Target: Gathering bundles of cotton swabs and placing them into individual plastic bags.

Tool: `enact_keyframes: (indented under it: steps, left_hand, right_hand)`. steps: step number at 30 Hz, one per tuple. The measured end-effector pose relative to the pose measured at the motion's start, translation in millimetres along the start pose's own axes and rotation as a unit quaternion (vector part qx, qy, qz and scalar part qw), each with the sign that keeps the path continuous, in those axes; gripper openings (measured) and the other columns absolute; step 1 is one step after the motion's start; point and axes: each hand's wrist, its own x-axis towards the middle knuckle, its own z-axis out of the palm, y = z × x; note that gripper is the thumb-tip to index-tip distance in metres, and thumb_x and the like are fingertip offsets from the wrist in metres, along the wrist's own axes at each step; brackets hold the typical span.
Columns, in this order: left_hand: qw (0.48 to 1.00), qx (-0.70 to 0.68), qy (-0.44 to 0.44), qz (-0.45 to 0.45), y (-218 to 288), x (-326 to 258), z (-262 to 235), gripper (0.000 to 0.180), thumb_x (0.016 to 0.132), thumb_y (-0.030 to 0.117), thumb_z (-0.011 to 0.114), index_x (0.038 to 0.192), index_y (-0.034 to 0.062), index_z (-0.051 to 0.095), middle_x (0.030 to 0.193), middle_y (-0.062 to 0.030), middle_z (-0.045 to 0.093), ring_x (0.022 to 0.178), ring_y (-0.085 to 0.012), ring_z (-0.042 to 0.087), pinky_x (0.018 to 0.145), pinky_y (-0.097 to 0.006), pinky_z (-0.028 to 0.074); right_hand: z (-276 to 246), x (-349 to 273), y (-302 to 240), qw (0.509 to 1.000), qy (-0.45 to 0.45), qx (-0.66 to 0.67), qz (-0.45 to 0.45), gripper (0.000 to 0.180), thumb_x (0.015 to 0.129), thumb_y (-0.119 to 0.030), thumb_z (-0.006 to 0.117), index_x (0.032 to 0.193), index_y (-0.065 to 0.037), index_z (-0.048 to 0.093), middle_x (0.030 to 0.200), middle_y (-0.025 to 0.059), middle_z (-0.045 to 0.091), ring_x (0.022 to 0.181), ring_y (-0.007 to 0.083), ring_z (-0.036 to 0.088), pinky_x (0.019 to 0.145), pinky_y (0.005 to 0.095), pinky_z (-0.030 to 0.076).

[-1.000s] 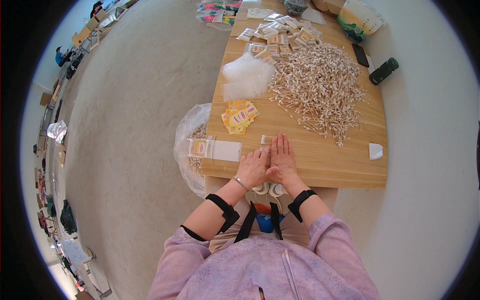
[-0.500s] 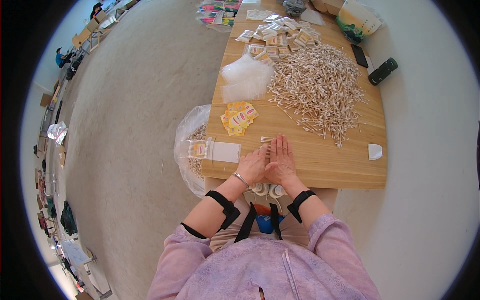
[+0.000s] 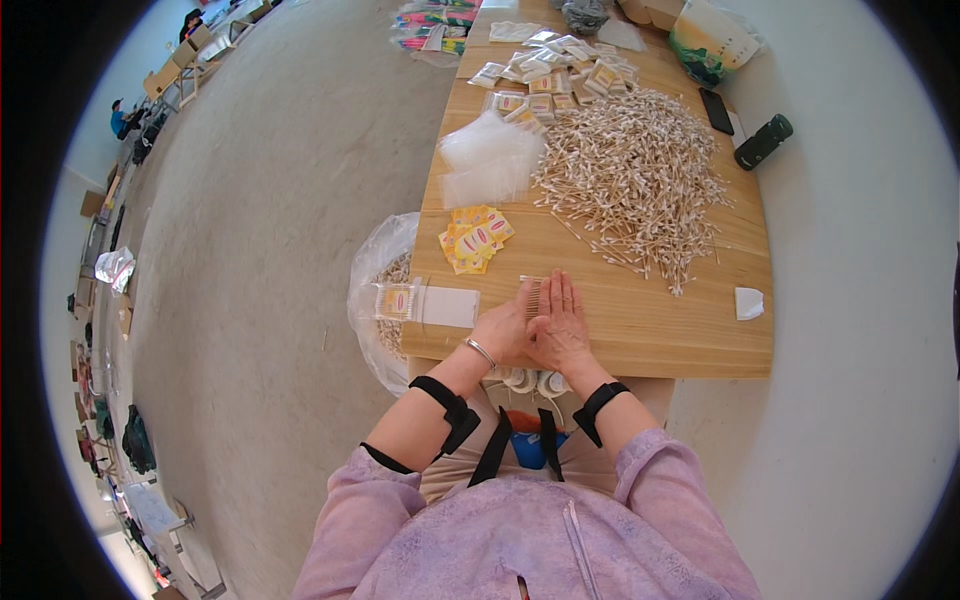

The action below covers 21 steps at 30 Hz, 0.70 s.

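A small row of cotton swabs (image 3: 533,297) lies side by side on the wooden table (image 3: 660,330) near its front edge. My left hand (image 3: 503,328) rests along the row's left side, its fingers stretched forward and partly hidden. Against the right side lies my right hand (image 3: 562,328), flat with its fingers straight and together and its thumb toward the swabs. To the left, a clear bag with swabs and a yellow card (image 3: 397,301) sits at a white block (image 3: 450,306). Yellow printed cards (image 3: 476,238) are fanned out beyond it. A large heap of loose cotton swabs (image 3: 635,175) spreads farther back.
Flat clear bags (image 3: 487,158) and filled swab packs (image 3: 560,75) lie at the table's far left. A phone (image 3: 716,110), a dark bottle (image 3: 764,142) and a white scrap (image 3: 749,303) line the right side. A plastic sack of swabs (image 3: 370,270) stands left of the table.
My left hand has shifted slightly, its fingers now straighter along the swabs. The swab row shows more tightly lined up between the hands. My right hand has barely moved.
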Motion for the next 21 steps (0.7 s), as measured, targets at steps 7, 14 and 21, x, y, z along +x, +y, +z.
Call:
enact_keyframes:
  steps: [7,14,21]
  left_hand:
    - [0.999,0.028,-0.022,-0.001,10.4,0.4,-8.7,0.069,0.089,0.038,0.053,0.140,0.0030,0.022,0.099,-0.0302,0.061,0.095,-0.0441,0.058,0.080,-0.048,0.047]
    - [0.989,0.019,0.146,-0.021,-0.7,24.5,-16.3,0.032,0.085,0.020,0.058,0.114,0.0074,0.052,0.092,-0.0197,0.063,0.085,-0.0352,0.061,0.073,-0.042,0.049]
    - [0.958,-0.046,0.279,0.051,-12.1,52.6,-8.4,0.009,0.082,0.011,0.062,0.082,0.0014,0.063,0.081,-0.0138,0.058,0.076,-0.0306,0.059,0.070,-0.037,0.048]
  right_hand:
    - [-3.3,-0.7,3.5,1.000,0.021,0.017,-0.003,0.102,0.070,-0.051,0.062,0.141,0.008,0.019,0.149,0.0267,0.011,0.141,0.0380,0.008,0.114,0.0458,0.007]
    - [-16.5,0.2,-0.5,0.998,-0.018,0.066,0.012,0.111,0.072,-0.069,0.055,0.141,0.009,0.016,0.149,0.0269,0.011,0.141,0.0378,0.007,0.114,0.0457,0.006]
    - [-13.1,-1.6,-6.1,0.997,-0.014,0.072,0.018,0.112,0.072,-0.069,0.054,0.141,0.010,0.015,0.150,0.0268,0.010,0.141,0.0366,0.004,0.115,0.0455,0.003]
